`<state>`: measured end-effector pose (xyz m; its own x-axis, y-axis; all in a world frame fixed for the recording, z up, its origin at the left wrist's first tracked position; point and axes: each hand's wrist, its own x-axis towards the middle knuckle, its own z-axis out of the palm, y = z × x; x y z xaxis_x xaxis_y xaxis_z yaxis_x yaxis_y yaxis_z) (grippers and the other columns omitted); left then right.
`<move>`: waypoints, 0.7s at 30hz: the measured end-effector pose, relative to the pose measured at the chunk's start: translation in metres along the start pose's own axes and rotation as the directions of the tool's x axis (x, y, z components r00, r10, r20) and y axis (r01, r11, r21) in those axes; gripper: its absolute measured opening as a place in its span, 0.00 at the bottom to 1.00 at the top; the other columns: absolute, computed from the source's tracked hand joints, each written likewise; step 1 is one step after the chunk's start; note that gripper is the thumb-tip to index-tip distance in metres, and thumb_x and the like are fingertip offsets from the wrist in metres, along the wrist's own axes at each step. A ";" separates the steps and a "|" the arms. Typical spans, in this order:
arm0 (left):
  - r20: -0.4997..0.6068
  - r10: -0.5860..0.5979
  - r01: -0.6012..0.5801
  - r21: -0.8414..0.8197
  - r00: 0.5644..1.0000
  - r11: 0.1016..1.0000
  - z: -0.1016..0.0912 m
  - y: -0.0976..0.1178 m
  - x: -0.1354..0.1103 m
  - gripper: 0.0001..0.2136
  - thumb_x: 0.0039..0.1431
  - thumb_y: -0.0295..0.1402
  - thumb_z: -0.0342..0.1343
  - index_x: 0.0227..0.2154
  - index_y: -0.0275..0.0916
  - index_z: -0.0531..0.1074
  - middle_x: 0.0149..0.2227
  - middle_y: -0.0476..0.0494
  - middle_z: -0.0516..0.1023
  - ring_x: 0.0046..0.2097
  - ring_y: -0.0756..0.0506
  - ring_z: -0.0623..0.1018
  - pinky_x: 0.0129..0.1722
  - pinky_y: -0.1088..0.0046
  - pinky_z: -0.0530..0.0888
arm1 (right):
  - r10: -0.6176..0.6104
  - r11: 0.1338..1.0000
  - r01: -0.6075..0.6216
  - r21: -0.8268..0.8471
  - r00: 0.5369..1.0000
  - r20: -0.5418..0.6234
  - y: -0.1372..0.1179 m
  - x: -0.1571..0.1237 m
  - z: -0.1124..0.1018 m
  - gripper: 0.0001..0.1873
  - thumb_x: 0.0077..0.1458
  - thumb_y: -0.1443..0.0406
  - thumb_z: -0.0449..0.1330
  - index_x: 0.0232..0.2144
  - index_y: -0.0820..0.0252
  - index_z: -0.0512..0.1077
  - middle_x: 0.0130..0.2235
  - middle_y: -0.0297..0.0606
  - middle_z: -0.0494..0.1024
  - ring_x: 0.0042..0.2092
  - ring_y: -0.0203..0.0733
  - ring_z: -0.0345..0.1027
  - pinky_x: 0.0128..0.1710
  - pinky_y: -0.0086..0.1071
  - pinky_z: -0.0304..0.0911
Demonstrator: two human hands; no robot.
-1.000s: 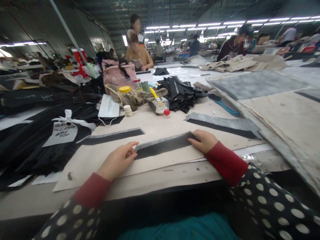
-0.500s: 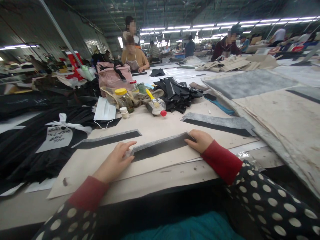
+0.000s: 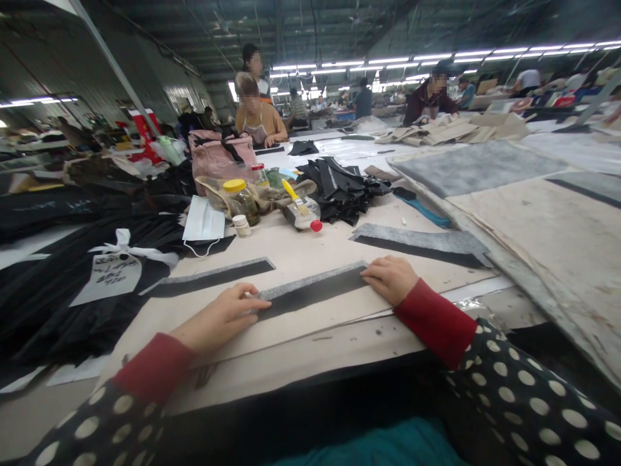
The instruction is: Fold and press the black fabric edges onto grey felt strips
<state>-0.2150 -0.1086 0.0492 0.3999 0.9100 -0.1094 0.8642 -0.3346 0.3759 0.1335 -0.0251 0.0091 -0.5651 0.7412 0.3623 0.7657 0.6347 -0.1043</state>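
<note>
The left hand [image 3: 218, 317] and the right hand [image 3: 389, 279] lie at the two ends of a grey felt strip with a black band [image 3: 310, 291], which runs between them and rises slightly to the right. The fingers [image 3: 388, 270] of each hand stay close together and neither hand pinches. The right fingers lie flat over the strip's right end, and the left fingertips rest at its left end. Pressed from both ends like this, the strip seems to be held straight against the pale paper sheet [image 3: 291, 343] under it, which lies on the desk [image 3: 504, 310].

Just ahead of the left fingers lies a matching banded strip [image 3: 213, 275]. A wider one [image 3: 422, 243] lies ahead of the right fingers, roughly parallel, probably spaced so that the pieces stay separate. Left of the left hand spreads black fabric [image 3: 63, 304], with a handwritten paper tag [image 3: 107, 278] tied on by white ribbon, likely to mark the lot.

Farther ahead of the fingers, within easy reach, stand a yellow-lidded jar [image 3: 241, 202] and a brush [image 3: 291, 191] beside a heap of black cut pieces [image 3: 339, 191]. To the right of the right hand, grey felt sheets [image 3: 475, 168] lie stacked. Far beyond, a co-worker in a tan top [image 3: 255, 113] sits at the desk.
</note>
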 end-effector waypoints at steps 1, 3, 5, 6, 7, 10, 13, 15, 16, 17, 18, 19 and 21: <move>0.015 0.007 -0.007 0.000 1.000 1.000 -0.002 0.000 -0.001 0.15 0.54 0.36 0.44 0.44 0.47 0.69 0.48 0.44 0.61 0.49 0.43 0.63 0.50 0.66 0.61 | 0.001 1.000 -0.001 0.003 1.000 -0.001 0.000 -0.002 0.000 0.13 0.53 0.62 0.50 0.31 0.55 0.74 0.34 0.39 0.73 0.35 0.39 0.62 0.37 0.34 0.53; 0.016 0.014 -0.014 0.020 1.000 1.000 -0.008 0.004 -0.002 0.15 0.55 0.36 0.43 0.43 0.46 0.70 0.48 0.43 0.62 0.48 0.44 0.65 0.49 0.68 0.62 | 0.000 1.000 0.001 0.010 1.000 -0.013 0.001 -0.005 0.000 0.14 0.53 0.63 0.49 0.33 0.55 0.74 0.36 0.39 0.74 0.36 0.39 0.63 0.37 0.34 0.53; 0.002 0.007 -0.007 0.097 1.000 0.995 -0.014 0.014 0.001 0.14 0.55 0.36 0.44 0.38 0.45 0.72 0.47 0.43 0.64 0.46 0.44 0.66 0.47 0.68 0.64 | -0.003 1.000 0.004 0.016 1.000 -0.028 0.001 -0.008 0.001 0.14 0.54 0.63 0.49 0.34 0.55 0.74 0.36 0.39 0.74 0.37 0.39 0.63 0.37 0.34 0.53; -0.006 0.001 0.000 0.157 1.000 0.988 -0.017 0.022 0.005 0.13 0.54 0.35 0.44 0.35 0.44 0.74 0.46 0.43 0.65 0.45 0.43 0.66 0.46 0.67 0.64 | -0.006 1.000 0.007 0.015 0.999 -0.035 0.001 -0.009 0.001 0.14 0.53 0.64 0.49 0.34 0.55 0.74 0.37 0.39 0.74 0.37 0.39 0.63 0.38 0.34 0.53; -0.010 0.004 -0.002 0.217 1.000 0.976 -0.018 0.033 0.011 0.12 0.54 0.34 0.45 0.31 0.43 0.74 0.45 0.43 0.66 0.44 0.43 0.67 0.45 0.65 0.65 | -0.010 1.000 0.011 0.012 0.999 -0.042 0.001 -0.010 0.002 0.14 0.53 0.64 0.49 0.35 0.55 0.74 0.37 0.39 0.74 0.38 0.40 0.63 0.38 0.34 0.52; 0.003 0.117 -0.113 0.287 0.993 0.951 -0.013 0.073 0.041 0.11 0.54 0.29 0.44 0.27 0.39 0.73 0.37 0.41 0.70 0.39 0.44 0.69 0.41 0.66 0.66 | -0.013 1.000 0.012 -0.009 0.998 -0.068 0.000 -0.011 0.003 0.14 0.53 0.64 0.49 0.34 0.55 0.74 0.37 0.39 0.75 0.38 0.41 0.63 0.39 0.36 0.52; -0.031 0.304 -0.294 0.184 0.952 0.938 0.008 0.112 0.086 0.12 0.54 0.25 0.42 0.35 0.38 0.70 0.34 0.43 0.71 0.38 0.45 0.70 0.40 0.69 0.66 | -0.011 1.000 0.010 -0.016 0.996 -0.090 -0.003 -0.012 0.002 0.13 0.52 0.64 0.49 0.34 0.56 0.74 0.36 0.38 0.75 0.38 0.41 0.63 0.39 0.36 0.51; -0.089 0.339 -0.325 0.140 0.937 0.935 0.027 0.128 0.117 0.12 0.52 0.23 0.43 0.36 0.37 0.69 0.34 0.43 0.71 0.38 0.46 0.70 0.40 0.70 0.67 | -0.015 1.000 0.015 -0.002 0.995 -0.096 -0.003 -0.013 0.001 0.13 0.52 0.64 0.49 0.33 0.56 0.74 0.36 0.37 0.75 0.38 0.41 0.63 0.40 0.36 0.51; -0.119 0.340 -0.326 0.123 0.933 0.937 0.036 0.133 0.130 0.11 0.52 0.23 0.43 0.34 0.37 0.69 0.34 0.43 0.71 0.38 0.46 0.70 0.40 0.70 0.67 | -0.019 1.000 0.021 0.011 0.995 -0.097 -0.003 -0.014 0.000 0.13 0.52 0.64 0.49 0.33 0.56 0.74 0.36 0.37 0.75 0.38 0.41 0.63 0.40 0.36 0.51; -0.142 0.340 -0.328 0.100 0.930 0.939 0.044 0.135 0.141 0.10 0.52 0.23 0.43 0.33 0.37 0.69 0.34 0.44 0.71 0.38 0.46 0.70 0.40 0.70 0.67 | -0.027 0.999 0.030 0.031 0.995 -0.095 -0.001 -0.015 -0.001 0.13 0.52 0.65 0.49 0.33 0.55 0.74 0.36 0.36 0.75 0.38 0.41 0.63 0.40 0.36 0.52; -0.164 0.343 -0.335 0.077 0.925 0.939 0.052 0.136 0.149 0.10 0.52 0.23 0.44 0.32 0.37 0.69 0.34 0.44 0.71 0.38 0.46 0.69 0.40 0.70 0.67 | -0.042 0.997 0.048 0.057 0.995 -0.088 0.003 -0.017 -0.002 0.13 0.52 0.65 0.49 0.33 0.55 0.73 0.37 0.36 0.75 0.38 0.40 0.63 0.40 0.36 0.53; -0.191 0.349 -0.344 0.057 0.918 0.937 0.058 0.134 0.155 0.09 0.53 0.24 0.44 0.32 0.37 0.69 0.34 0.44 0.71 0.38 0.47 0.69 0.41 0.70 0.66 | -0.060 0.994 0.067 0.088 0.995 -0.078 0.008 -0.019 -0.004 0.13 0.52 0.65 0.49 0.33 0.55 0.73 0.37 0.35 0.75 0.38 0.40 0.63 0.41 0.35 0.54; -0.248 0.361 -0.365 0.029 0.899 0.930 0.067 0.131 0.158 0.09 0.54 0.25 0.43 0.32 0.36 0.69 0.35 0.43 0.70 0.39 0.47 0.68 0.42 0.70 0.66 | -0.062 0.988 0.070 0.139 0.996 -0.063 0.021 -0.023 -0.009 0.13 0.52 0.64 0.49 0.33 0.57 0.73 0.36 0.36 0.75 0.38 0.39 0.64 0.40 0.34 0.56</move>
<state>-0.0183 -0.0246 0.0192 0.5955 0.7582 0.2654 0.6669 -0.6508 0.3629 0.1658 -0.0311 0.0067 -0.5912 0.6852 0.4254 0.6737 0.7095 -0.2066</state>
